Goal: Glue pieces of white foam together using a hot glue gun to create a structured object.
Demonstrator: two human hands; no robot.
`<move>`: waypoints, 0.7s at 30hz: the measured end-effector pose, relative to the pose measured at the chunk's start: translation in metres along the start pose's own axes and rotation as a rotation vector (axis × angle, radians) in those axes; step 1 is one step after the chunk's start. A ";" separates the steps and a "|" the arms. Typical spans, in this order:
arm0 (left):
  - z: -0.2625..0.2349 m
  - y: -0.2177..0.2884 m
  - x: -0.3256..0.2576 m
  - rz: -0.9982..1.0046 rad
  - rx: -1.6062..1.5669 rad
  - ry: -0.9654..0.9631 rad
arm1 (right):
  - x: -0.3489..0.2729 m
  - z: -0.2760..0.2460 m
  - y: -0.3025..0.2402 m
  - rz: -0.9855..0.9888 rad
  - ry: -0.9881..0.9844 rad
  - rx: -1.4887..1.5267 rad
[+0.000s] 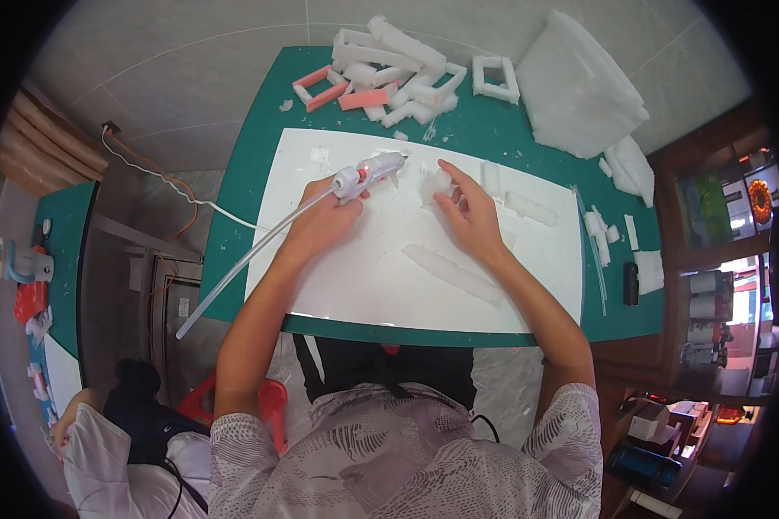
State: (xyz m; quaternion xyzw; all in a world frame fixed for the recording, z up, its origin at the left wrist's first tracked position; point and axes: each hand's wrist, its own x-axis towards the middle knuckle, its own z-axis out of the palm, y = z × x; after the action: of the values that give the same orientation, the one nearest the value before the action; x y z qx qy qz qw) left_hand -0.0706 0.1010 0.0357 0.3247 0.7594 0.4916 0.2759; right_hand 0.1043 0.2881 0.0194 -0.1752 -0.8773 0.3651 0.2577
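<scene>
My left hand (325, 218) grips a white glue gun (370, 170) with a long clear glue stick (251, 255) trailing back toward the lower left. The gun's nozzle points right, toward a small white foam piece (435, 183). My right hand (469, 212) holds that foam piece with its fingertips on the white board (337, 285). The board lies on a green table (242, 199).
Several white foam strips (452, 274) lie on the board. Foam frames, some pink (318, 86), and a stack of foam sheets (580, 82) sit at the table's far edge. A black object (631, 284) lies at the right. Another person (112, 450) is at lower left.
</scene>
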 end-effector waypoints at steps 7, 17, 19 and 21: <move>0.002 -0.003 0.001 0.000 -0.013 0.010 | -0.001 0.000 0.004 -0.102 0.012 -0.022; 0.003 -0.011 0.004 0.038 0.002 0.009 | -0.002 -0.004 0.002 -0.107 -0.008 -0.060; 0.002 -0.010 0.004 0.032 0.010 0.013 | -0.001 -0.005 0.002 -0.092 -0.014 -0.066; 0.002 -0.008 0.004 0.028 0.018 0.016 | -0.001 -0.005 0.003 -0.095 -0.025 -0.069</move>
State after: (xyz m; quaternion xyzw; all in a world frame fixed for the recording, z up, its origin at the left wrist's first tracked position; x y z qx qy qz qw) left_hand -0.0733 0.1024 0.0276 0.3337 0.7616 0.4910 0.2599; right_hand 0.1086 0.2919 0.0200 -0.1377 -0.8998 0.3242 0.2574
